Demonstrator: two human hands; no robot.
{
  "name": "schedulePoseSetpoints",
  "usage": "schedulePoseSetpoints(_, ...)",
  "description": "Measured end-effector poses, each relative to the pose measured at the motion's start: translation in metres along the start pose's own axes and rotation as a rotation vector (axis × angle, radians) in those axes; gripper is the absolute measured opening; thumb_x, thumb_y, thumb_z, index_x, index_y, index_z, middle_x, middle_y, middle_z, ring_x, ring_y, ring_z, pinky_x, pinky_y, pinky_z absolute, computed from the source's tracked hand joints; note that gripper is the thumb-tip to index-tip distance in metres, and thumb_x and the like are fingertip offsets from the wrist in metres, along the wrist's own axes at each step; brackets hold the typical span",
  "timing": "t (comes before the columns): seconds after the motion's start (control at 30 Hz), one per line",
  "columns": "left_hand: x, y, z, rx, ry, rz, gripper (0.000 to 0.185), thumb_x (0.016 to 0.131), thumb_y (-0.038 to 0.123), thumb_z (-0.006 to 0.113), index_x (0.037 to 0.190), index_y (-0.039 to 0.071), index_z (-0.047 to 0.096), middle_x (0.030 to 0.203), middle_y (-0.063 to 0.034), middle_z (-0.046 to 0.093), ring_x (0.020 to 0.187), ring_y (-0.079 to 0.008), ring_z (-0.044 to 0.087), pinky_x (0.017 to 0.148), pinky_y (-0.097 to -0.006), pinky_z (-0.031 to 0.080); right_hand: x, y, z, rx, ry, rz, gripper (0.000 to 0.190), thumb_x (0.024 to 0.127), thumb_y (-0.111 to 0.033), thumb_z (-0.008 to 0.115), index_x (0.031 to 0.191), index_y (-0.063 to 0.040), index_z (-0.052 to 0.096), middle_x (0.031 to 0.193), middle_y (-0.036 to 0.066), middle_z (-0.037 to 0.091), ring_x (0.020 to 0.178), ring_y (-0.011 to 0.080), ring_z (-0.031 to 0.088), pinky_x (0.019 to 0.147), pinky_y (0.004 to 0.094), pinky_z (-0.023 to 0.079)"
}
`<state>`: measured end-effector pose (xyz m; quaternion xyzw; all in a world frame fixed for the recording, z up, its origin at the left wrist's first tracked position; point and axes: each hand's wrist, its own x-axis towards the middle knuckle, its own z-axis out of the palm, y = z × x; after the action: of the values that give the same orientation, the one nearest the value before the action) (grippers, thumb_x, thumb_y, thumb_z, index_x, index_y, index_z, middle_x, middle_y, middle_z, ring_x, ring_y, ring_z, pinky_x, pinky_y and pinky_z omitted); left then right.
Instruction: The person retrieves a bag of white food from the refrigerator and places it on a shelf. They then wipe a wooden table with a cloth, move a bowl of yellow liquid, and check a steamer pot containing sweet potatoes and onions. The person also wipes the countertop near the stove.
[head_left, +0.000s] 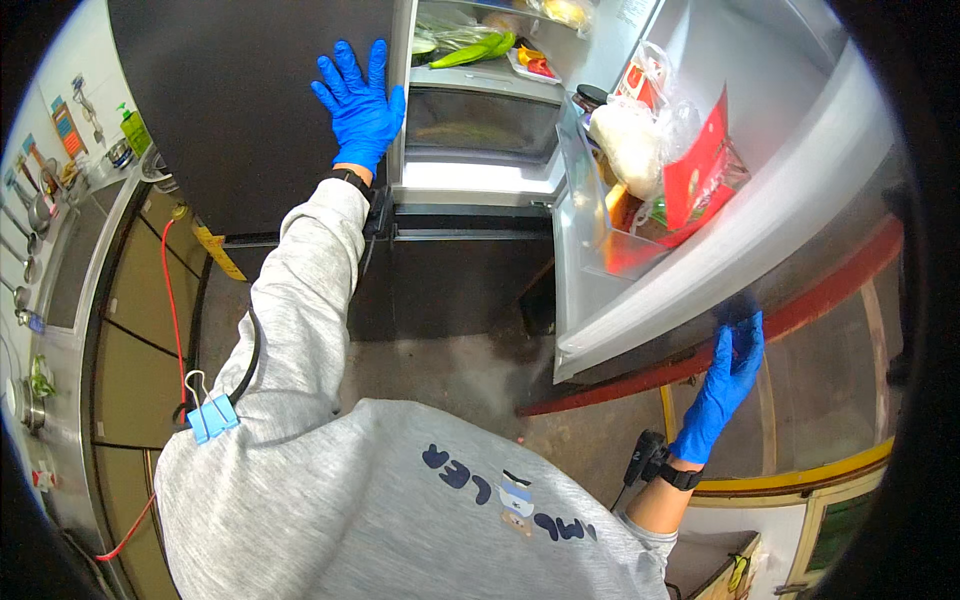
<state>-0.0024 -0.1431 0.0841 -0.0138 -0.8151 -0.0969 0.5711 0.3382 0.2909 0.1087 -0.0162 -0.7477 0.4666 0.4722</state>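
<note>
My left hand, in a blue glove, lies flat with spread fingers on the dark left door of a refrigerator. The right refrigerator door stands swung open. Against its dark outer face rests my right hand, also in a blue glove, with its fingers apart and nothing held. Inside the refrigerator, green vegetables lie on a shelf beside a white tray of yellow and red pieces. Below them is a translucent drawer. A clear door bin holds a white plastic bag and a red package.
To the left runs a steel counter over olive cabinets, with hanging utensils and a green pump bottle. A red hose runs down the cabinet fronts. Behind the open door is a red-edged brown surface.
</note>
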Motion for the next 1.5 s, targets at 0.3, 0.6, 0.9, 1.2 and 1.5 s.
schedulePoseSetpoints(0.3, 0.001, -0.006, -0.061, -0.463, -0.056, -0.039, 0.06, 0.092, 0.034, 0.05, 0.146, 0.021, 0.026, 0.152, -0.0171, 0.016, 0.139, -0.0396, 0.015, 0.111, -0.0547, 0.012, -0.002, -0.05, 0.06, 0.139, -0.138, 0.201, 0.037, 0.077, -0.003, 0.073, 0.108, -0.008, 0.054, 0.09, -0.001, 0.053, 0.081, 0.01, 0.05, 0.073, 0.024, 0.045)
schedulePoseSetpoints(0.6, -0.026, -0.008, -0.134, -0.667, -0.068, 0.012, 0.039, 0.091, 0.013, 0.052, 0.13, 0.01, 0.05, 0.133, -0.0123, 0.048, 0.126, -0.0276, 0.042, 0.107, -0.0402, 0.031, 0.01, -0.081, 0.213, 0.019, -0.483, -0.077, 0.035, 0.077, -0.036, 0.073, 0.066, -0.006, 0.059, 0.057, 0.01, 0.056, 0.052, 0.0142, 0.049, 0.053, 0.0331, 0.044)
schedulePoseSetpoints(0.9, -0.08, -0.077, -0.179, -0.548, -0.177, -0.115, 0.035, 0.093, 0.012, 0.048, 0.128, 0.008, 0.053, 0.135, -0.0111, 0.046, 0.126, -0.026, 0.041, 0.107, -0.0385, 0.03, 0.018, -0.093, 0.333, -0.117, -0.448, -0.162, 0.036, 0.081, -0.042, 0.059, 0.064, -0.011, 0.063, 0.064, 0.015, 0.062, 0.062, 0.0347, 0.061, 0.056, 0.0431, 0.047)
schedulePoseSetpoints(1.2, -0.14, -0.127, -0.19, -0.514, -0.279, -0.261, 0.036, 0.092, 0.007, 0.048, 0.128, 0.006, 0.051, 0.135, -0.0117, 0.047, 0.126, -0.0252, 0.041, 0.106, -0.0377, 0.03, 0.035, -0.064, 0.421, -0.098, -0.507, -0.142, 0.028, 0.09, -0.03, 0.051, 0.085, -0.004, 0.059, 0.084, 0.023, 0.063, 0.08, 0.0418, 0.061, 0.068, 0.0485, 0.048)
schedulePoseSetpoints(1.5, -0.155, -0.07, -0.138, -0.798, -0.531, -0.209, 0.032, 0.089, 0.002, 0.048, 0.12, 0.005, 0.057, 0.127, -0.0117, 0.052, 0.121, -0.0246, 0.046, 0.104, -0.0355, 0.033, 0.047, -0.04, 0.445, -0.052, -0.587, -0.074, 0.023, 0.088, -0.026, 0.053, 0.089, -0.004, 0.062, 0.089, 0.022, 0.063, 0.085, 0.0399, 0.062, 0.071, 0.0481, 0.049)
